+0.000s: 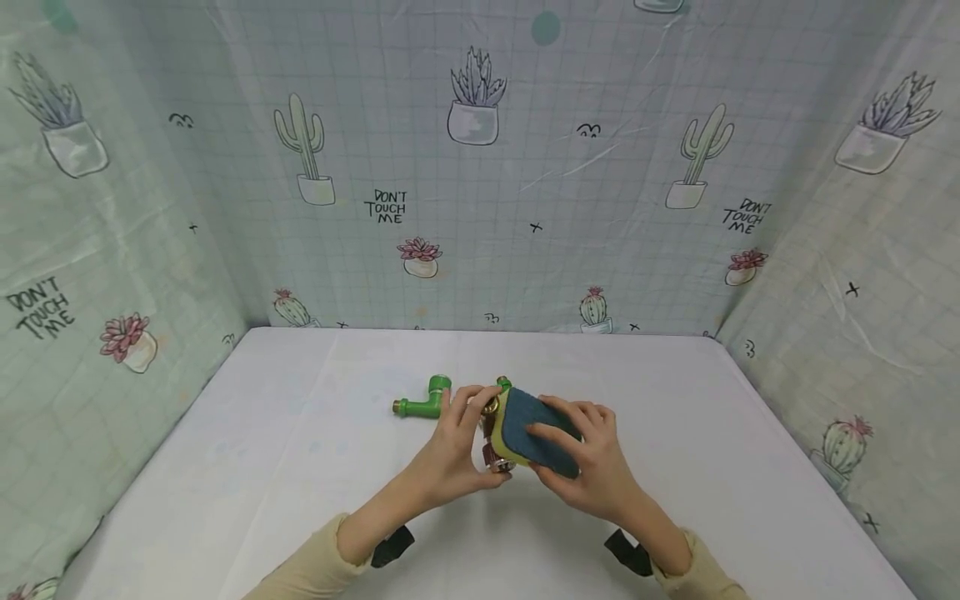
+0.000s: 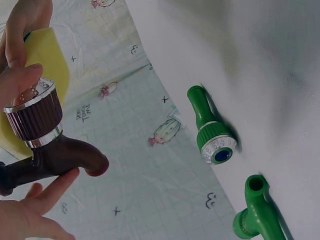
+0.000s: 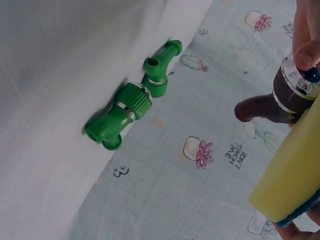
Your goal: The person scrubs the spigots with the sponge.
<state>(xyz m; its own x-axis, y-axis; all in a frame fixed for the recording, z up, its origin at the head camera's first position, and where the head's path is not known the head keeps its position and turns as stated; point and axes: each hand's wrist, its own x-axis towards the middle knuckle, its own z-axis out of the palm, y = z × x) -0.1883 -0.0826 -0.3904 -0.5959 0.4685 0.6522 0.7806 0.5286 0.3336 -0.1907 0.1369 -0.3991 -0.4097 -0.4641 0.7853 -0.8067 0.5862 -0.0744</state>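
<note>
My left hand grips a brown tap raised above the table. Its thumb lies on the ribbed, chrome-edged knob, and its fingers hold the body from the opposite side. A two-layer sponge, yellow with a dark blue scouring face, is in my right hand. The right fingers spread across the blue face. The yellow side lies against the tap, as the left wrist view also shows; the exact contact is hidden. From the right wrist, the tap's curved spout shows beyond the sponge.
One green tap lies on the white table left of the hands. A second green tap, mostly hidden behind the hands from the head, has a ribbed knob. Patterned cloth walls the back and both sides.
</note>
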